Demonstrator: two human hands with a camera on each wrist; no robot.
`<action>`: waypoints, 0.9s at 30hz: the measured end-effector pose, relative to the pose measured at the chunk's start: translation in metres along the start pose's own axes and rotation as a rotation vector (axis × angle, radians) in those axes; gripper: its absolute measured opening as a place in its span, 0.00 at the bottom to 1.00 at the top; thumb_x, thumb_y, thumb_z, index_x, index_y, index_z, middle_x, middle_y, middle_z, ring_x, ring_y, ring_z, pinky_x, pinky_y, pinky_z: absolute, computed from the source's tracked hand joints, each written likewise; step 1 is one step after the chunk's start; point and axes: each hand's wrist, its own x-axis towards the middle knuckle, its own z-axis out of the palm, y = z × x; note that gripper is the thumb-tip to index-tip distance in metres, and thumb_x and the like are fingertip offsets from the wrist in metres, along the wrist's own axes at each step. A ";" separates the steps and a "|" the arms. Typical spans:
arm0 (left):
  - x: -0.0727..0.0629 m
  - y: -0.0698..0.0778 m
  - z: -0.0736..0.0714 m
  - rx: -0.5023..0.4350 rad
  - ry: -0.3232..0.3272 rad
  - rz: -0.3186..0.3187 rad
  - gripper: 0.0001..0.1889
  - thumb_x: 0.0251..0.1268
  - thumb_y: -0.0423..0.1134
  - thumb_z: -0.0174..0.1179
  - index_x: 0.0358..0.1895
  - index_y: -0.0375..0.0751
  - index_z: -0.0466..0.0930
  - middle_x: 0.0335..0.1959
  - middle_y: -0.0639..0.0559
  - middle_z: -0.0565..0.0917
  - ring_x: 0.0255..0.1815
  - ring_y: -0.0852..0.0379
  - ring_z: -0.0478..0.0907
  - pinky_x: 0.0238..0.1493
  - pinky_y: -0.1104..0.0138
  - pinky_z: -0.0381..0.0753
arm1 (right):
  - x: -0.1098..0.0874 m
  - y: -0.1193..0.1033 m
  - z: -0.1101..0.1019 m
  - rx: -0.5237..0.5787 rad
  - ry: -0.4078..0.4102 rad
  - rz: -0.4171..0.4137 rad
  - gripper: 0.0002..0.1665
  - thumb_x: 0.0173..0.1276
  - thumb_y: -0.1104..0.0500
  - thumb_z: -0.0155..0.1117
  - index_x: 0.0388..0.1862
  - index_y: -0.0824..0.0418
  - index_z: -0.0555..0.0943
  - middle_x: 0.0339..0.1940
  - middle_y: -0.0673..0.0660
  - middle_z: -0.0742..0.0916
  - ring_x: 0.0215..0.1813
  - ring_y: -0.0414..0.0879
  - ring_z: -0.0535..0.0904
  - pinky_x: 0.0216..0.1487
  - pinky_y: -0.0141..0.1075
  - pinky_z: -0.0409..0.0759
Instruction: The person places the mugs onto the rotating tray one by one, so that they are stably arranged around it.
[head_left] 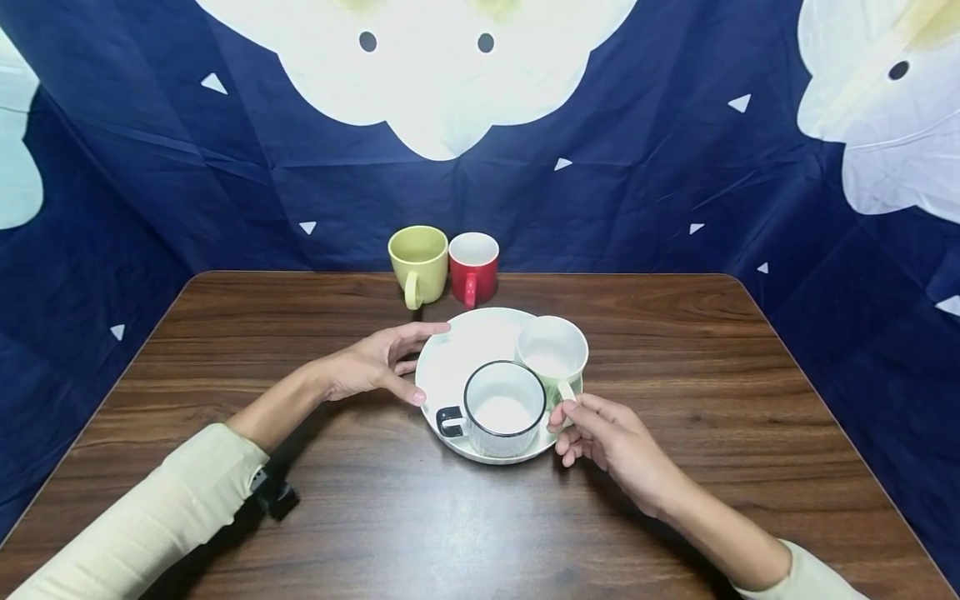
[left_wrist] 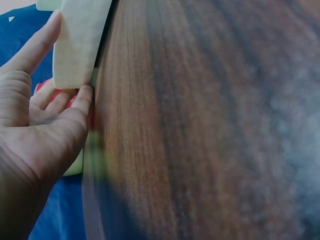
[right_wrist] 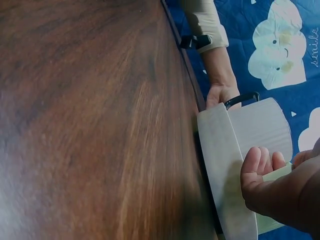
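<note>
A round white plate (head_left: pixel 459 354) sits on the table with two mugs on it. My left hand (head_left: pixel 371 360) touches the plate's left edge, fingers and thumb spread apart along the rim; in the left wrist view, the thumb lies against the plate's side. The white mug with a black rim (head_left: pixel 501 442) stands at the plate's front, its black-and-white handle turned left. Behind it and to the right is a pale green mug (head_left: pixel 553 354) with a white inside. With thumb and forefinger, my right hand (head_left: pixel 615 450) pinches that mug's handle (head_left: pixel 566 390).
Behind the plate, a yellow-green mug (head_left: pixel 423 279) and a red mug (head_left: pixel 483 279) with a white inside stand side by side near the table's back edge. The brown wooden table (head_left: pixel 675 358) is surrounded by a dark blue curtain (head_left: pixel 615 200) with white cloud shapes.
</note>
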 end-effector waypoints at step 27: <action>0.001 0.000 -0.001 -0.010 -0.008 0.001 0.61 0.54 0.24 0.84 0.91 0.43 0.58 0.92 0.41 0.62 0.94 0.38 0.56 0.93 0.42 0.57 | -0.008 0.007 0.004 0.141 0.033 -0.044 0.17 0.88 0.59 0.61 0.65 0.70 0.75 0.58 0.59 0.89 0.48 0.47 0.93 0.52 0.41 0.94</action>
